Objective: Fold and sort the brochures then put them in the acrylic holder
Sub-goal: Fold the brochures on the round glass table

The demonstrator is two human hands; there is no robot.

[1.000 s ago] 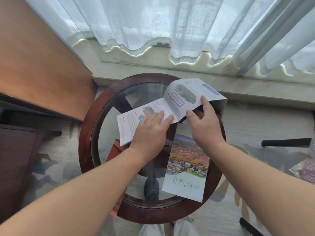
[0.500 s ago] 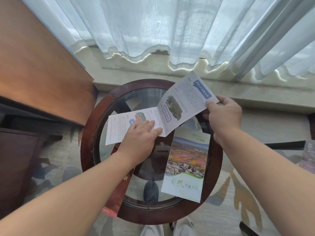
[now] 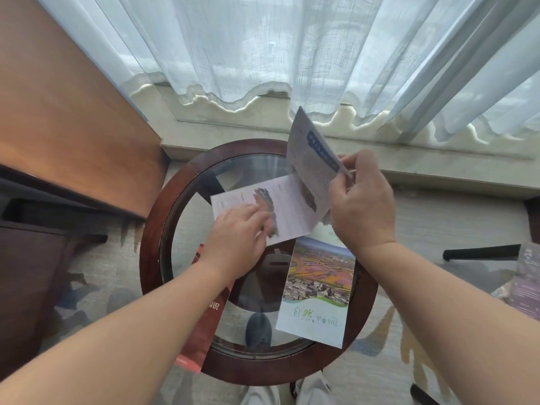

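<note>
A white printed brochure [image 3: 292, 206] lies partly unfolded on the round glass-topped table [image 3: 152, 258]. My left hand [image 3: 236, 241] presses flat on its left panel. My right hand [image 3: 359, 206] pinches the right panel by its edge and holds it raised nearly upright. A folded brochure with a landscape photo cover [image 3: 317, 290] lies on the table in front of my right wrist. A red brochure [image 3: 204, 331] sits under my left forearm and overhangs the table's near-left rim. No acrylic holder is in view.
A wooden desk [image 3: 67, 118] stands to the left, close to the table. Sheer curtains [image 3: 292, 48] and a stone sill run along the back. A dark bar [image 3: 482, 252] and purple printed papers [image 3: 526, 282] are at the right edge.
My right hand has swung the brochure's right panel up from a low slant to nearly upright and leftward. My left hand stays pressed on the left panel.
</note>
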